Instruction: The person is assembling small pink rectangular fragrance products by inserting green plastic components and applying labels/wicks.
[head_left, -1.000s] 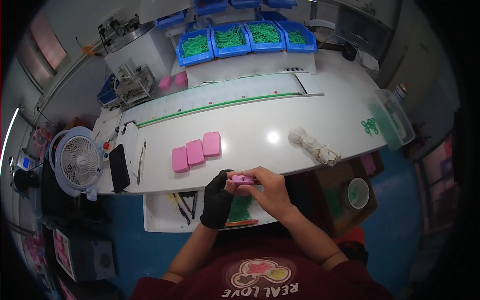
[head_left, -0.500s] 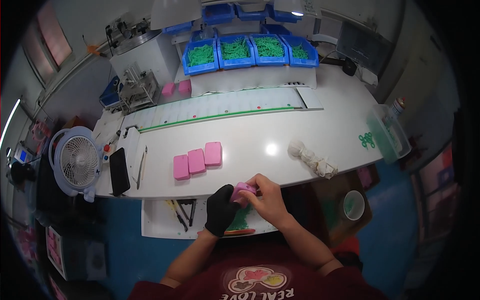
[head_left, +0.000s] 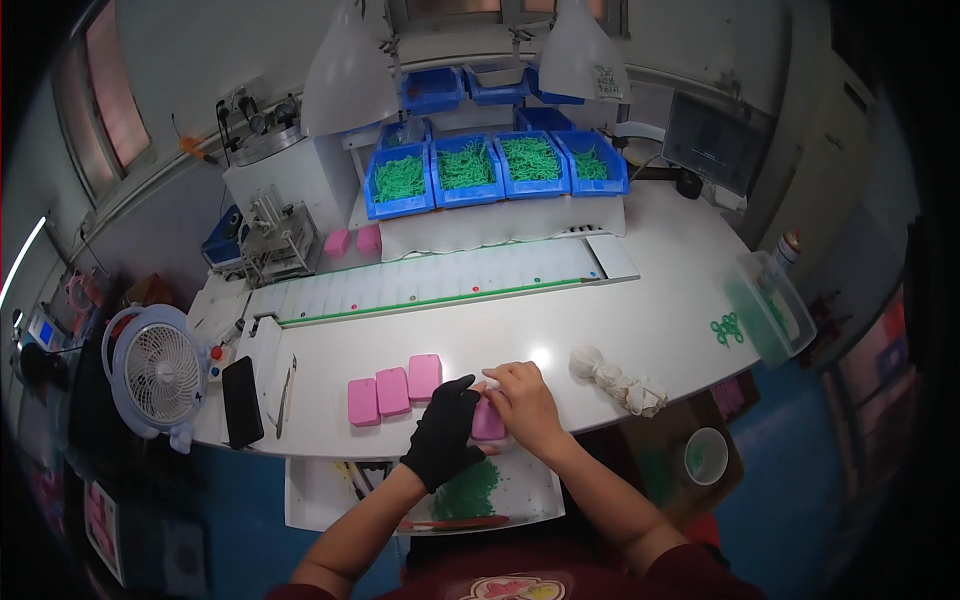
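Over the front edge of the white table, a pink mould block (head_left: 488,423) sits between my two hands. My left hand (head_left: 443,432), in a black glove, grips its left side, with bare fingertips showing. My bare right hand (head_left: 528,405) bends its fingers over the top and right side. Part of the block is hidden by the fingers. Just left of my hands, three more pink blocks lie in a slanting row: the left one (head_left: 363,403), the middle one (head_left: 392,391) and the right one (head_left: 424,377). Below, an open drawer (head_left: 535,500) holds green crumbs (head_left: 468,490).
A fan (head_left: 160,372), a dark phone-like slab (head_left: 241,402) and tweezers (head_left: 285,400) are at left. A white cloth bundle (head_left: 615,382) lies right, near a clear bin (head_left: 768,310). Behind runs a long white strip (head_left: 440,283), below blue bins (head_left: 400,207) of green pieces.
The view has tilted up, so the table sits lower in the picture. My hands have turned the pink block, and its broad face now shows below my fingers.
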